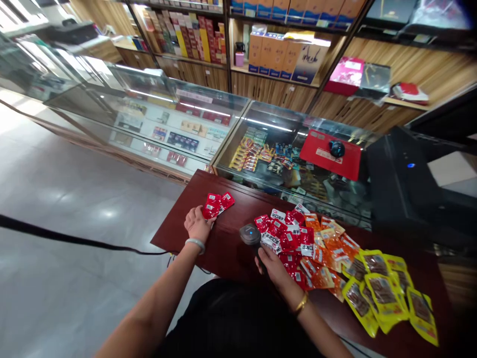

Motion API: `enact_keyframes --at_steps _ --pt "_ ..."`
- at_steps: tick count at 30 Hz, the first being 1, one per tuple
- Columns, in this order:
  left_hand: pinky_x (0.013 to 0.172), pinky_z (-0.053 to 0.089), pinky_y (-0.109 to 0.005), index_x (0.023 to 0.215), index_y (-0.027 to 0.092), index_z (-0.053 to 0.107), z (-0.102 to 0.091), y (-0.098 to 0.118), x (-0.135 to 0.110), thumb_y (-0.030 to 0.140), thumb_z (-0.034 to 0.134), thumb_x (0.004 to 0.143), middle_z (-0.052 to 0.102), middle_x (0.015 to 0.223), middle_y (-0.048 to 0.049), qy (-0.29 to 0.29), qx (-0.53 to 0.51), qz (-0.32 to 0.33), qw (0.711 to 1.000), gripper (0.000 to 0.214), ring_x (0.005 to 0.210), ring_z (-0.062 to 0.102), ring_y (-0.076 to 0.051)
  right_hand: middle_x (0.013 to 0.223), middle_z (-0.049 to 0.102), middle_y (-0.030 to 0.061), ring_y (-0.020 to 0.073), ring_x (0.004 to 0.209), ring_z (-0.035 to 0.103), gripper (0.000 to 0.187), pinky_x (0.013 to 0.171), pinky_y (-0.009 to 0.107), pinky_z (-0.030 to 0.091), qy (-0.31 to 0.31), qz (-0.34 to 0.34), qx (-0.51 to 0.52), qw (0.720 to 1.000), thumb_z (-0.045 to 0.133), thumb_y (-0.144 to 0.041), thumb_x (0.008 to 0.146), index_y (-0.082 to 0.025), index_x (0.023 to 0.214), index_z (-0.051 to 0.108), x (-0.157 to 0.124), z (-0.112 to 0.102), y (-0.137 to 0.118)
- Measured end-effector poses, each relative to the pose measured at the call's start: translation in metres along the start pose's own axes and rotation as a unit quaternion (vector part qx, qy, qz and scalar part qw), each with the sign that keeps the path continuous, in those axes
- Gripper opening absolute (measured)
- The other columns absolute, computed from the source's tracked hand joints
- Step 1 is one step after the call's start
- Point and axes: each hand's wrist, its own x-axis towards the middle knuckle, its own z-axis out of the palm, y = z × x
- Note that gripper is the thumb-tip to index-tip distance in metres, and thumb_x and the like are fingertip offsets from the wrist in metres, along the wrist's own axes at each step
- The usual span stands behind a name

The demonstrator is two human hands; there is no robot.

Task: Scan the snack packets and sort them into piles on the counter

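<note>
My left hand (198, 224) rests at the near edge of a small group of red snack packets (214, 204) on the left of the dark red table (179, 219). Its fingers are slightly bent and apart, with the thumb touching the packets; nothing shows lifted in it. My right hand (274, 266) is closed around the handle of a black barcode scanner (251, 236), whose head has a small blue light. Right of the scanner lies a heap of red and white packets (288, 238). Beside them are orange packets (324, 253), then larger yellow packets (383, 293).
A glass display counter (238, 117) runs behind the table, with a red mat (316, 154) and a dark round device (337, 148) on top. A black machine (395, 184) stands at the right. Shelves of boxes (276, 54) line the wall. A black cable (93, 238) crosses at left.
</note>
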Motion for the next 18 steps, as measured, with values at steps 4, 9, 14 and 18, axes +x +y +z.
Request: enact_keyframes --at_steps 4,9,14,18 --pt "0.107 0.027 -0.042 0.133 0.020 0.043 0.007 0.050 -0.013 0.049 0.062 0.079 0.042 0.138 -0.0140 -0.027 -0.034 0.144 0.989 0.064 0.128 0.037 -0.030 0.056 0.053 -0.0061 0.0092 0.043 0.044 0.055 0.043 0.022 0.034 0.042 -0.017 0.029 0.999 0.062 -0.065 0.076 -0.019 0.105 0.058 -0.006 -0.014 0.002" --pt "0.098 0.036 -0.039 0.123 0.022 0.053 0.036 0.132 -0.028 0.050 0.061 0.080 0.051 0.127 -0.0113 -0.197 -0.031 0.275 0.940 0.052 0.117 0.045 -0.027 0.059 0.054 -0.0051 0.0111 0.045 0.045 0.046 0.044 0.024 0.034 0.110 -0.026 0.072 0.991 0.062 -0.063 0.077 -0.022 0.096 0.059 -0.016 -0.031 0.008" --pt "0.091 0.039 -0.040 0.102 0.017 0.063 0.049 0.183 -0.033 0.048 0.070 0.071 0.054 0.115 -0.0142 -0.248 0.030 0.260 0.933 0.044 0.110 0.047 -0.030 0.059 0.055 -0.0036 0.0129 0.045 0.046 0.045 0.045 0.026 0.035 0.150 -0.020 0.075 0.986 0.061 -0.064 0.077 -0.023 0.097 0.060 -0.027 -0.037 0.012" --pt "0.092 0.038 -0.041 0.104 0.017 0.062 0.049 0.183 -0.036 0.042 0.071 0.072 0.054 0.113 -0.0149 -0.256 0.027 0.273 0.927 0.041 0.110 0.046 -0.030 0.059 0.054 -0.0035 0.0131 0.044 0.045 0.043 0.046 0.027 0.034 0.156 -0.025 0.069 0.985 0.062 -0.064 0.076 -0.023 0.088 0.060 -0.030 -0.036 0.009"
